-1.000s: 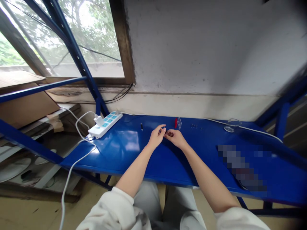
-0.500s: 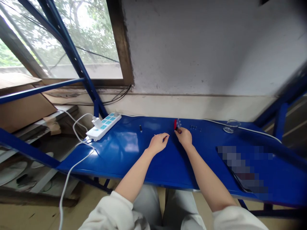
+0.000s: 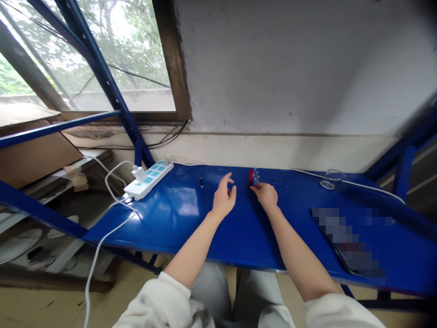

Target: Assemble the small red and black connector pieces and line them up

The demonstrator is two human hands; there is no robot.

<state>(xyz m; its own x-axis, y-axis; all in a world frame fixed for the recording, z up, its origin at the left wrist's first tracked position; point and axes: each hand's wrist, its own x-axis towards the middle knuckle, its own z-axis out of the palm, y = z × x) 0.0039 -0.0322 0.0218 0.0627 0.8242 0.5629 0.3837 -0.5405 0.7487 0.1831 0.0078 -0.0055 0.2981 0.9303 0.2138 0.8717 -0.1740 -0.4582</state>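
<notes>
Beside right hand [image 3: 266,195], red piece [image 3: 250,176] stands upright.

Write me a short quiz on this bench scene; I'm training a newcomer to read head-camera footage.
1. True or false: the left hand grips the power strip.
2. Which hand is nearest to the red and clear pieces? A) the left hand B) the right hand C) both are equally near
3. Fill in: on the blue shelf, the power strip lies to the ____ of both hands.

Key: 1 false, the left hand is open and well apart from the strip; 2 B; 3 left.
</notes>
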